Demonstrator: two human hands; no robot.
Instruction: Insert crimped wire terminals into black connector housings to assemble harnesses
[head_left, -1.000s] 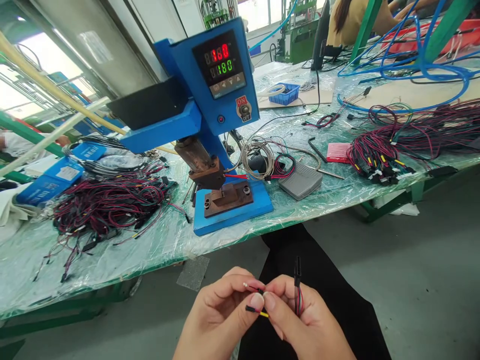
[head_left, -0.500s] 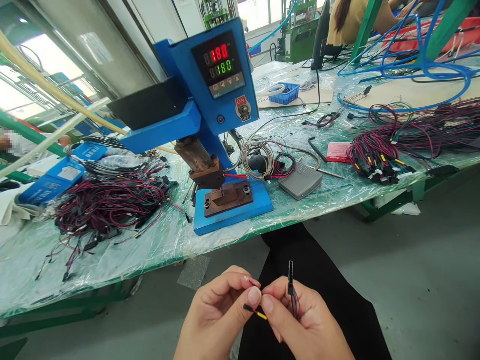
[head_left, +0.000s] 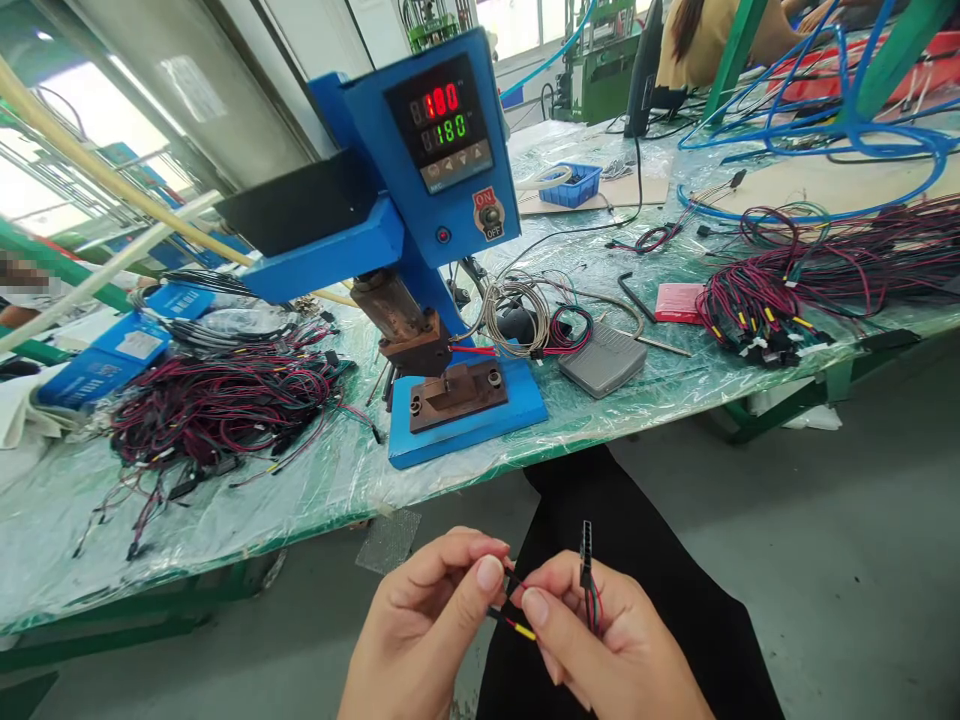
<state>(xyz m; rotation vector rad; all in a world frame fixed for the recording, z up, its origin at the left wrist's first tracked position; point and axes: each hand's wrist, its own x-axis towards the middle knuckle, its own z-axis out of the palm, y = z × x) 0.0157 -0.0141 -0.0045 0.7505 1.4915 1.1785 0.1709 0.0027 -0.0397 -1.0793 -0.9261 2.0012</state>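
My right hand pinches a small wire harness, whose black multi-pin connector stands upright above my fingers. Thin red, green and dark wires run from the connector down through that hand. My left hand grips thin wires between thumb and fingertips, close to my right hand. A short wire with a yellow section and a black tip sticks out between my hands. Where these wires join the harness is hidden by my fingers.
A blue heat press with red and green readouts stands on a plastic-covered table beyond my hands. Wire bundles lie to its left, more bundles and a grey foot pedal to its right. A co-worker sits at the far side.
My left hand has shifted slightly left and closed further, and the pale wire tip once visible above it is now hidden. My right hand and the connector have barely moved.
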